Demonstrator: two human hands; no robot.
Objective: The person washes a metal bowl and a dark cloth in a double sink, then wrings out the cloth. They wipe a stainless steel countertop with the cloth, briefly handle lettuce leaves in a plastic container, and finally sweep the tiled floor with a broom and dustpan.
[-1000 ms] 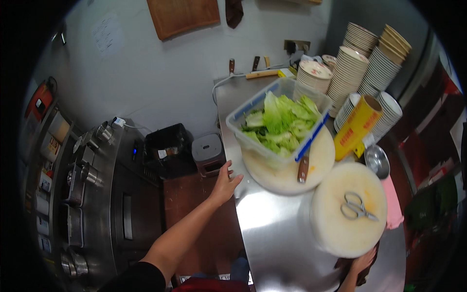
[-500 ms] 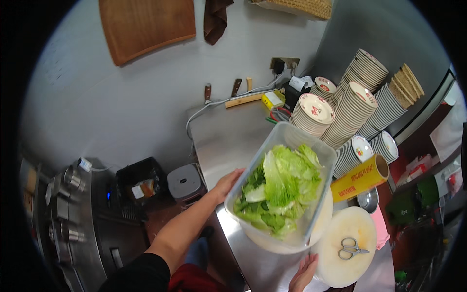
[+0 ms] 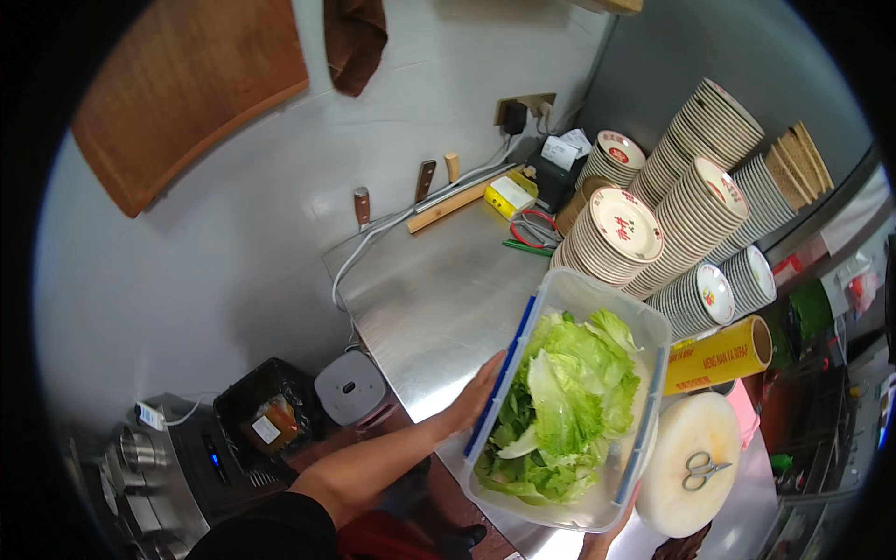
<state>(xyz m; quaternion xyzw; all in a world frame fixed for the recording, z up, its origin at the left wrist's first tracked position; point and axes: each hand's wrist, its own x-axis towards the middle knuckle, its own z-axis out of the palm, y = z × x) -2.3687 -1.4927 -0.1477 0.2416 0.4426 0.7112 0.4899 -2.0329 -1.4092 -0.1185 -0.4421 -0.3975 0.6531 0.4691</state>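
Holding the tub (image 3: 607, 291), left hand (image 3: 472, 401) seemingly straight-fingered

Lettuce (image 3: 579, 401) in the tub (image 3: 597, 291), bowl stacks (image 3: 686, 229) behind, scissors (image 3: 711, 470) on the board (image 3: 681, 439) to the right.

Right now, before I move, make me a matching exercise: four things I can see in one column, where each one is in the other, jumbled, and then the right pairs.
Things:
1. Grey scissors
2. Green leaves
3. Left hand
4. Brown wooden board

Places:
A. Against the outer side of the clear tub, by a blue strip
B. Up on the pale wall
C. Lying on a round white block
D. Inside the clear tub

Right pairs: 1-C, 2-D, 3-A, 4-B
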